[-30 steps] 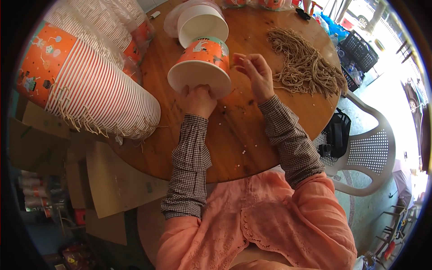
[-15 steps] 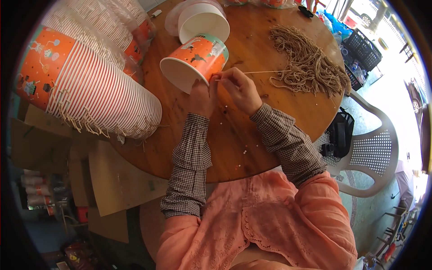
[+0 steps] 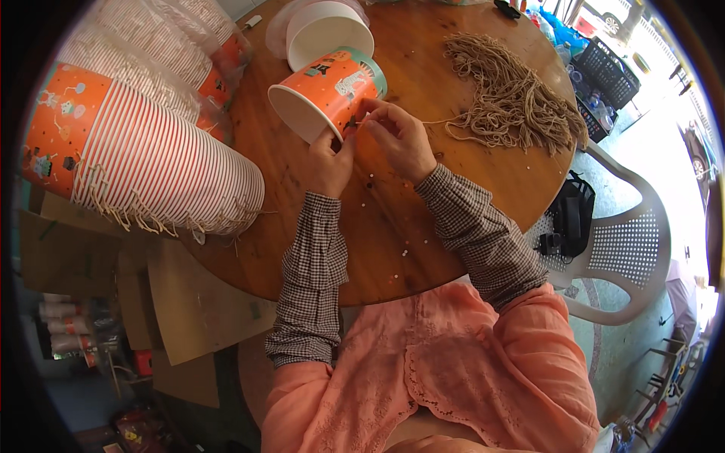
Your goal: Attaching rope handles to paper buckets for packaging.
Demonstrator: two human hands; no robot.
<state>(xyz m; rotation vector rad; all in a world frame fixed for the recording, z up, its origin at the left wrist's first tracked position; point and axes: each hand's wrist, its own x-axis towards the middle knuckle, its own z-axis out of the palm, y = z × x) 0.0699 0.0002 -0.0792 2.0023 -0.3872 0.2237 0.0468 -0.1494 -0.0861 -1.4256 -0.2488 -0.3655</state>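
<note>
An orange printed paper bucket (image 3: pixel 326 89) lies on its side on the round wooden table (image 3: pixel 393 226), its open mouth toward the left. My left hand (image 3: pixel 330 160) grips its rim from below. My right hand (image 3: pixel 398 136) pinches a thin tan string (image 3: pixel 434 122) against the bucket's wall near the rim. The string leads right toward a heap of tan strings (image 3: pixel 513 98).
A long nested stack of orange striped buckets (image 3: pixel 143 162) with string handles lies at the left. White buckets (image 3: pixel 321 29) sit at the back. A white plastic chair (image 3: pixel 627 257) with a black bag (image 3: pixel 570 219) stands at the right. Cardboard sheets (image 3: pixel 189 317) lie on the floor.
The bucket has tipped from mouth-down to lying on its side. My right hand has pulled a string from the heap and brought it to the bucket's wall.
</note>
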